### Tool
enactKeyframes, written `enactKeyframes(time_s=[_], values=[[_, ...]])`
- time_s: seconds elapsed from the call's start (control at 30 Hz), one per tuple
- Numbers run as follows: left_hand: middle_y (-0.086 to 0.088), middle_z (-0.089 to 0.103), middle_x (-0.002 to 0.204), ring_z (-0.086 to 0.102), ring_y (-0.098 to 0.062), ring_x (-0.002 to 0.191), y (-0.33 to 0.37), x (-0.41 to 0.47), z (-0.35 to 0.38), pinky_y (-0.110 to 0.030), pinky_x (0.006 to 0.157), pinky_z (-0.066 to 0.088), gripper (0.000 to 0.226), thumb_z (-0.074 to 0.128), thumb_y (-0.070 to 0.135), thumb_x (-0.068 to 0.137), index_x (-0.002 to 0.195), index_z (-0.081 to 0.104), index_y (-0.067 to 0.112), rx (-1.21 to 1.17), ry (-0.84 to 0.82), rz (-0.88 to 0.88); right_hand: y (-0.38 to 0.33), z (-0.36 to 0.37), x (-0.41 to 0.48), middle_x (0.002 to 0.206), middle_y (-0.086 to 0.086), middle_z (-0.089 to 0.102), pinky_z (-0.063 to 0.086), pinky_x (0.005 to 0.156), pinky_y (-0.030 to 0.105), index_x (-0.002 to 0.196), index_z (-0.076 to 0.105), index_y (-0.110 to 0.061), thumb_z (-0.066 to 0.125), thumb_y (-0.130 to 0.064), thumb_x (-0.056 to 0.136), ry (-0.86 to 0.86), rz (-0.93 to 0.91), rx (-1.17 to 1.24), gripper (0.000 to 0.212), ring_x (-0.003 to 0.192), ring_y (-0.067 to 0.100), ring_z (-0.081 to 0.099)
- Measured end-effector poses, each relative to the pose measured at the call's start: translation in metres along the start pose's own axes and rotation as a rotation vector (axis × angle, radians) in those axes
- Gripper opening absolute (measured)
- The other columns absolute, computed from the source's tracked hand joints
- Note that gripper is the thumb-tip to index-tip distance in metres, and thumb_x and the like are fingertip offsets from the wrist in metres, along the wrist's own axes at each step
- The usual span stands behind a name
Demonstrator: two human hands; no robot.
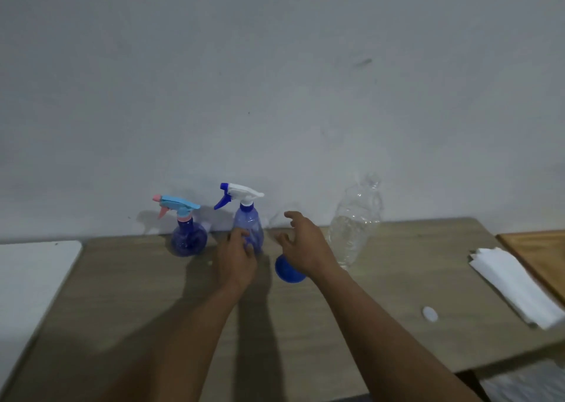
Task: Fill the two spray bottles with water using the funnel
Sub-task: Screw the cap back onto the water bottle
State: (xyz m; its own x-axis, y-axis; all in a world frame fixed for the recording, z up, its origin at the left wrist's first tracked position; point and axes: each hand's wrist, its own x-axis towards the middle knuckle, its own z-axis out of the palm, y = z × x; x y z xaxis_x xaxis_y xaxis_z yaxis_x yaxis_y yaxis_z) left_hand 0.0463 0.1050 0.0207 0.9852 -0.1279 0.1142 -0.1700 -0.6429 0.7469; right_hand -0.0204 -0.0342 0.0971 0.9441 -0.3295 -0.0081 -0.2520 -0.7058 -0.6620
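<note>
Two blue spray bottles stand near the wall on a wooden table (pixel 128 294). The round one (pixel 188 237) has a pink and light-blue trigger head. The taller one (pixel 249 222) has a white and blue head, and my left hand (pixel 237 258) grips its lower body. My right hand (pixel 301 242) hovers just right of it with spread, relaxed fingers and holds nothing. A blue funnel (pixel 289 271) lies on the table, partly hidden under my right wrist. A clear plastic water bottle (pixel 354 221), uncapped and partly filled, stands to the right.
A small white cap (pixel 429 314) lies on the table at the right front. Folded white paper towels (pixel 513 285) rest near the right edge beside a wooden board (pixel 538 248). A white surface (pixel 30 276) adjoins the table's left side. A plain wall stands close behind.
</note>
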Motion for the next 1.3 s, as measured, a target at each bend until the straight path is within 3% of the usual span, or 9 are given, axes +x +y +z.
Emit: enactKeyframes(time_s=[0.07,0.17,0.3,0.5,0.67,0.93,1.1,1.2,1.3], values=[[-0.004,0.063,0.092,0.061,-0.024,0.081,0.017,-0.006,0.004,-0.044,0.074,0.055,0.014,0.053,0.010,0.093,0.098,0.056,0.022,-0.023,0.001,0.085,0.017,-0.014,-0.020,0.142,0.009,0.054,0.046,0.102,0.038,0.146,0.044,-0.018,0.060,-0.029,0.098,-0.011,0.015,-0.055,0.052,0.126,0.027,0.055],[-0.003,0.065,0.114,0.062,-0.018,0.093,0.059,-0.018,0.010,-0.033,0.079,0.051,0.026,0.055,0.017,0.096,0.122,0.058,0.018,-0.079,-0.104,0.136,0.047,-0.034,-0.051,0.140,0.009,0.055,0.046,0.100,0.037,0.144,0.048,-0.016,0.059,-0.030,0.098,-0.032,0.067,-0.115,0.049,0.125,0.027,0.055],[-0.002,0.046,0.147,0.050,-0.023,0.130,0.108,-0.029,0.033,-0.043,0.107,0.044,0.080,0.070,0.050,0.083,0.150,0.032,0.027,-0.119,-0.289,0.135,0.099,-0.058,-0.081,0.135,0.012,0.059,0.045,0.100,0.037,0.140,0.052,-0.016,0.059,-0.030,0.098,-0.056,0.147,-0.220,0.045,0.125,0.030,0.055],[-0.004,0.030,0.159,0.036,-0.025,0.143,0.147,-0.033,0.075,-0.046,0.113,0.036,0.132,0.077,0.075,0.054,0.156,0.003,0.034,-0.147,-0.322,0.119,0.186,-0.091,-0.102,0.150,0.013,0.046,0.040,0.108,0.037,0.153,0.038,-0.016,0.057,-0.028,0.098,-0.101,0.321,-0.252,0.059,0.136,0.029,0.047],[-0.006,0.043,0.151,0.045,-0.024,0.136,0.155,-0.039,0.101,-0.043,0.111,0.040,0.114,0.082,0.061,0.065,0.154,0.018,0.028,-0.169,-0.221,0.123,0.252,-0.107,-0.108,0.152,0.018,0.037,0.038,0.113,0.046,0.153,0.035,-0.015,0.047,-0.019,0.100,-0.136,0.415,-0.328,0.055,0.142,0.038,0.033],[-0.004,0.052,0.143,0.056,-0.020,0.123,0.159,-0.053,0.113,-0.032,0.101,0.044,0.094,0.085,0.043,0.074,0.148,0.030,0.028,-0.272,-0.157,0.062,0.289,-0.120,-0.108,0.117,0.018,0.056,0.047,0.090,0.041,0.116,0.061,-0.002,0.044,0.000,0.097,-0.133,0.302,-0.459,0.025,0.112,0.040,0.056],[0.002,0.047,0.146,0.053,-0.017,0.127,0.175,-0.060,0.103,-0.042,0.107,0.045,0.119,0.089,0.059,0.055,0.149,0.020,0.035,-0.286,-0.124,0.019,0.238,-0.159,-0.076,0.116,0.021,0.066,0.049,0.091,0.036,0.111,0.070,0.001,0.064,-0.019,0.088,-0.054,0.176,-0.315,0.031,0.111,0.037,0.061],[0.001,0.046,0.148,0.050,-0.020,0.130,0.188,-0.063,0.099,-0.043,0.107,0.044,0.115,0.089,0.053,0.061,0.150,0.018,0.033,-0.260,-0.090,0.019,0.187,-0.187,-0.051,0.100,0.015,0.069,0.048,0.084,0.029,0.099,0.073,-0.007,0.063,-0.021,0.085,0.051,0.032,-0.188,0.022,0.097,0.031,0.063],[-0.001,0.050,0.145,0.053,-0.025,0.128,0.192,-0.064,0.098,-0.049,0.105,0.046,0.104,0.089,0.046,0.065,0.146,0.024,0.034,-0.265,-0.074,0.006,0.132,-0.215,-0.030,0.111,0.007,0.073,0.049,0.091,0.028,0.114,0.073,-0.008,0.064,-0.022,0.086,0.166,-0.114,-0.047,0.032,0.103,0.022,0.066]])
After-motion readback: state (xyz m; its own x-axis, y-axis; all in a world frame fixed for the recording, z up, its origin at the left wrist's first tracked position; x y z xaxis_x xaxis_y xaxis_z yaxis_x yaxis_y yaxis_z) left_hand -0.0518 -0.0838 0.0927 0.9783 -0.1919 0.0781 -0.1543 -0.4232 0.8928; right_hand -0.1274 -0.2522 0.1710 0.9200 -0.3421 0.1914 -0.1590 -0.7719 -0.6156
